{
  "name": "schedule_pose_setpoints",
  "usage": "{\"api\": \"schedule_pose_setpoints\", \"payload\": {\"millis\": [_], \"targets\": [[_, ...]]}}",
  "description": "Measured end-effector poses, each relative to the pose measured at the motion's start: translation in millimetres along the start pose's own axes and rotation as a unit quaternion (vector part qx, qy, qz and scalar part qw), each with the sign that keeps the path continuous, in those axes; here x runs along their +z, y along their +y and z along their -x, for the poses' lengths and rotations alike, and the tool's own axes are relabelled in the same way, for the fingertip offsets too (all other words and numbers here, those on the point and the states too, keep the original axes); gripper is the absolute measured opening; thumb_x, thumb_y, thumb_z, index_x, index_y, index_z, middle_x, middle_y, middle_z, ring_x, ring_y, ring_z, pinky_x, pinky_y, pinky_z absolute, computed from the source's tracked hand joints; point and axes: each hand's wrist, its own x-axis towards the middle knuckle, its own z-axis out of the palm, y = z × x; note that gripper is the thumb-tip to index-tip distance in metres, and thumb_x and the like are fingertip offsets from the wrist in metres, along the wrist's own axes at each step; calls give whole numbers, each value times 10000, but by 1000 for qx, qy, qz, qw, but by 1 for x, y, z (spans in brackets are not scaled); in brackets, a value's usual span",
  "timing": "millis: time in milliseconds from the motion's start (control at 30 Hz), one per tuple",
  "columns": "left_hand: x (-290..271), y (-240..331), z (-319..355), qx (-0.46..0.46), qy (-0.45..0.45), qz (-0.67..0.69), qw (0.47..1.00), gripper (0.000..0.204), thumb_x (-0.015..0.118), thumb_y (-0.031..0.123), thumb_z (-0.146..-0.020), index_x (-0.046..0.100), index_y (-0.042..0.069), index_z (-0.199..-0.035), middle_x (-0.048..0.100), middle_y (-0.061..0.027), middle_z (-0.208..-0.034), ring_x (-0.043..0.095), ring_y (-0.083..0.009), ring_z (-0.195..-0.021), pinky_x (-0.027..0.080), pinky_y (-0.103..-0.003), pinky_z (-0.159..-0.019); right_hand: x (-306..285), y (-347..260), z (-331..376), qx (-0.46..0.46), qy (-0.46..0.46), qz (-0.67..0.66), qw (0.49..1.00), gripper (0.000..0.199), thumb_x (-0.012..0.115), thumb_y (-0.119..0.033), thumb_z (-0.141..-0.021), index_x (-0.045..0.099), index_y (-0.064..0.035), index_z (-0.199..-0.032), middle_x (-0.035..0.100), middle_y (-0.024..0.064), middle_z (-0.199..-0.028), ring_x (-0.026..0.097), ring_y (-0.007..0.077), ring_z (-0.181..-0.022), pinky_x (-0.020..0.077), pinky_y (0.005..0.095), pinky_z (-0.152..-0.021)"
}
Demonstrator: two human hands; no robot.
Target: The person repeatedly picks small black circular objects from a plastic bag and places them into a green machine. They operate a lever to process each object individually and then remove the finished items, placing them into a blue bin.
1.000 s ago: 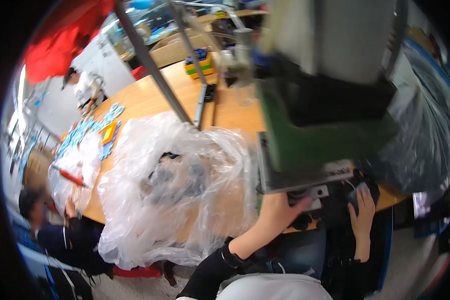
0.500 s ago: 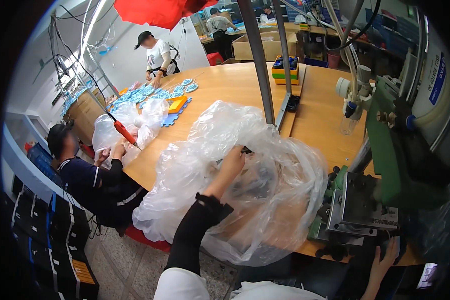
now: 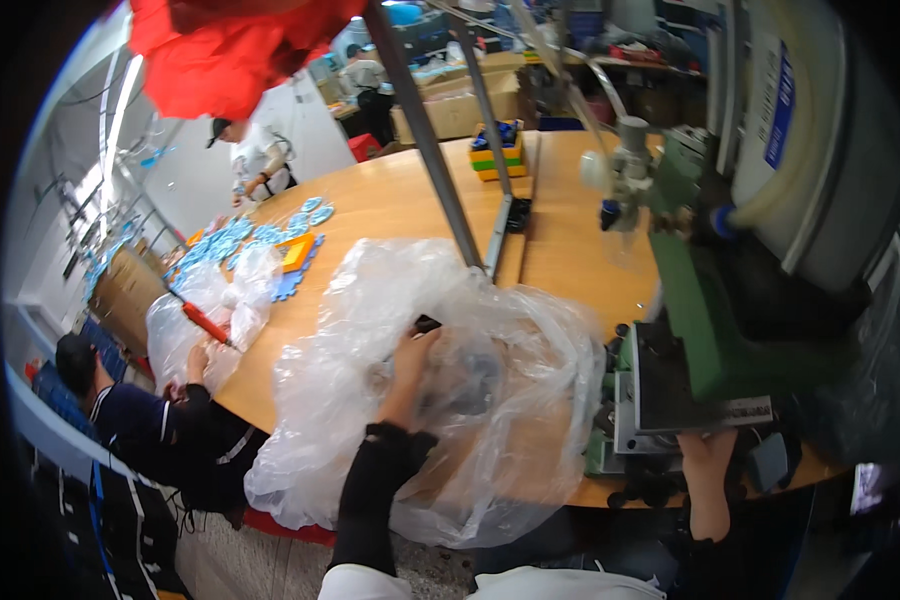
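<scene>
My left hand (image 3: 413,352) is over a large clear plastic bag (image 3: 355,300) spread open on the table. Its fingers are closed on a small black part (image 3: 427,323), whose exact kind I cannot make out. Dark shapes show dimly through the film beside it. At the right stands a green press (image 3: 705,330) with metal plates. My right hand (image 3: 708,458) reaches in at the front of the press, just below the upper metal plate (image 3: 660,385). The plate hides its fingertips, so whether they hold anything does not show.
Grey metal posts (image 3: 425,135) rise behind the bag, near stacked yellow and green bins (image 3: 497,160). A red screwdriver (image 3: 205,325) hangs by a seated co-worker (image 3: 135,410) at the left. Light-blue pieces (image 3: 210,250) lie farther back, near another person (image 3: 258,160). Red material (image 3: 230,55) hangs overhead.
My right hand has moved from the front right of the press to under its upper plate. The left hand stays over the bag with the black part. The view has turned right.
</scene>
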Motion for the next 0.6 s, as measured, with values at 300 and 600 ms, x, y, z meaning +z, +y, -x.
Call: {"api": "schedule_pose_setpoints", "payload": {"millis": [300, 600], "targets": [[-23, 106, 163, 23, -216, 283, 934, 390, 651, -133, -703, 564, -38, -1071, 507, -154, -1247, 552, -192, -1052, 464, -280, -854, -7, -15, 9, -65, -57, 284, 955, 436, 772, -227, -648, 596, -63, -1011, 593, 120, -1001, 543, 321, -943, 374, 402, -862], [78, 184, 239, 219, -383, 154, 884, 431, 770, 68, -680, 570, -17, -1052, 593, -142, -1059, 609, -217, -936, 490, -309, -771, -95, -22, 67, 27, 157, 124, 979, 576, 711, -28, -699, 484, 19, -1226, 572, 115, -1139, 526, 185, -1056, 374, 307, -944]]}}
